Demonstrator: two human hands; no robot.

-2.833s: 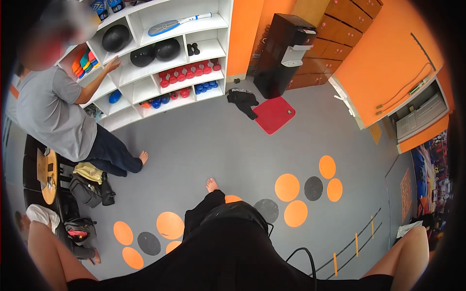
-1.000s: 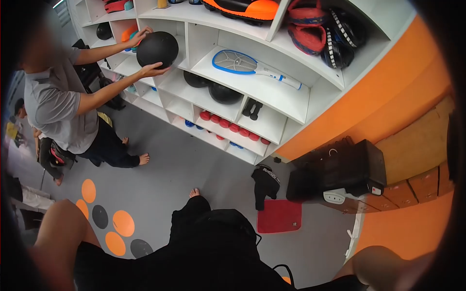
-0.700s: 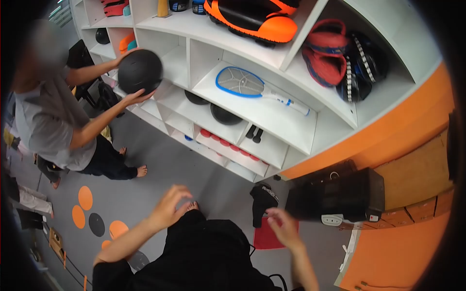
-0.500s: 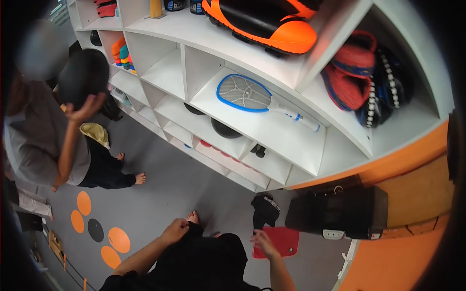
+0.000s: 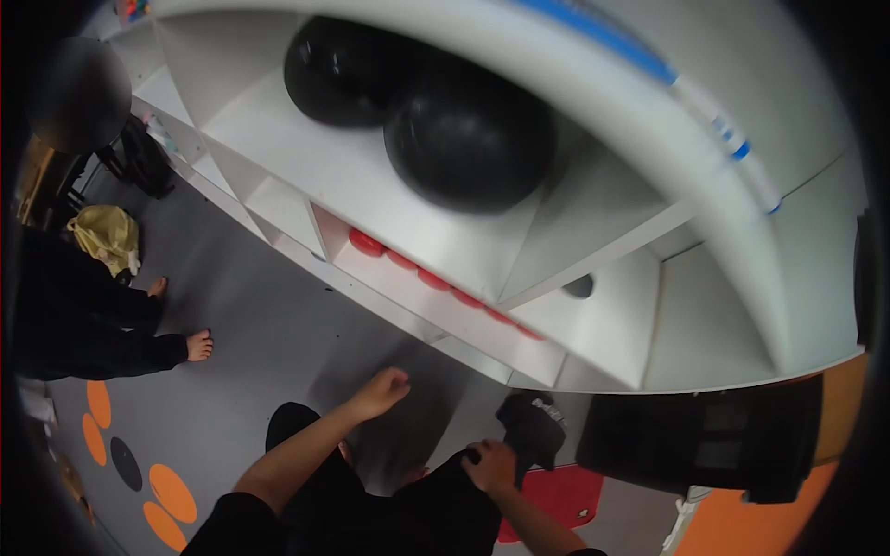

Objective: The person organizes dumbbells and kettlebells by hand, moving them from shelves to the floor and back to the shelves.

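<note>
Filling most of the upper frame, a white shelf unit [image 5: 315,176] tilts across the view, its lower edge slanting down towards the right. Grey floor [image 5: 269,315] spreads below it at the left. The wearer's black trousers [image 5: 417,519] occupy the bottom centre, and a black boxy unit [image 5: 705,440] lies at the lower right. At the left edge show another person's dark-clad legs [image 5: 102,347], barefoot. A large black ball [image 5: 468,134] sits on the shelf at upper centre, overlapping a second black ball [image 5: 334,74] to its left. Higher up, a blue-and-white racket [image 5: 723,120] runs along the upper right. Near bottom centre-right is a red mat [image 5: 556,500], with a dark garment [image 5: 533,431] just above it. A yellowish bag [image 5: 109,239] rests on the floor at the left. The left hand [image 5: 380,394], lower centre, is in front of the floor below the shelf, fingers curled inward; I cannot tell whether it is fully clenched. The right hand [image 5: 491,466] is bent at the black-clad knee, beside the garment; blur leaves it unclear whether it grips cloth. Smallest, red dumbbells [image 5: 436,278] line a lower compartment.
</note>
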